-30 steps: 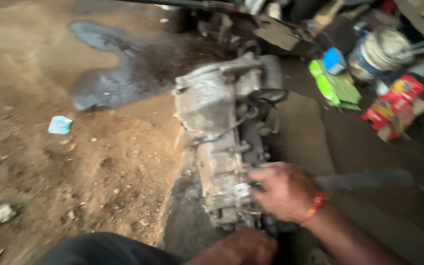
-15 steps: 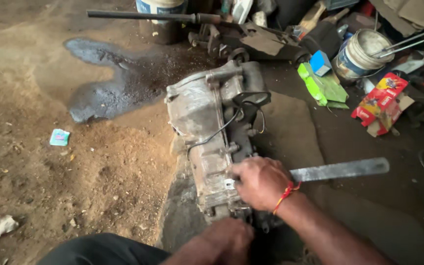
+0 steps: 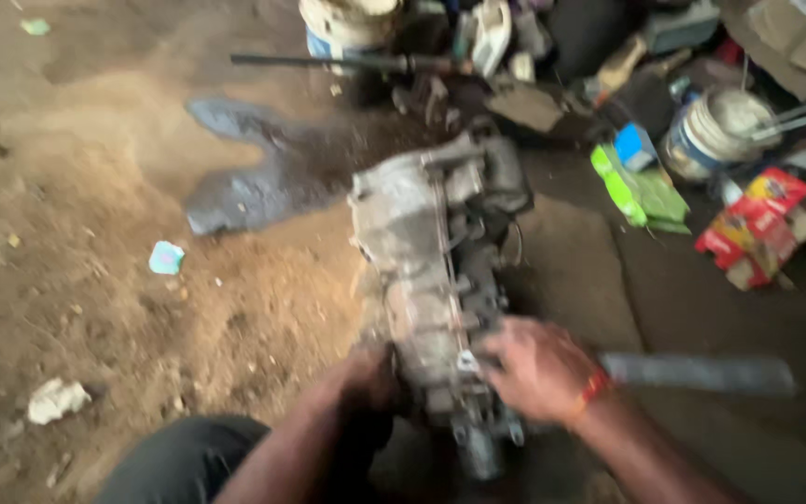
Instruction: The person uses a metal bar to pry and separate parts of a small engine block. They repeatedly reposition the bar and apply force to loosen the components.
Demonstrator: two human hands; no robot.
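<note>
Left hand (image 3: 366,373) has moved up against the gearbox (image 3: 440,280); its grip cannot be told. Right hand (image 3: 538,369) stays clamped on the gearbox.

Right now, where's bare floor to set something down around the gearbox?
Free: dirt floor left of the gearbox, between the dark spill and white scrap. Also the flat patch right of it, before the green packet. Crowded: top right, buckets and clutter. Left hand and right hand occupy the near end.
</note>
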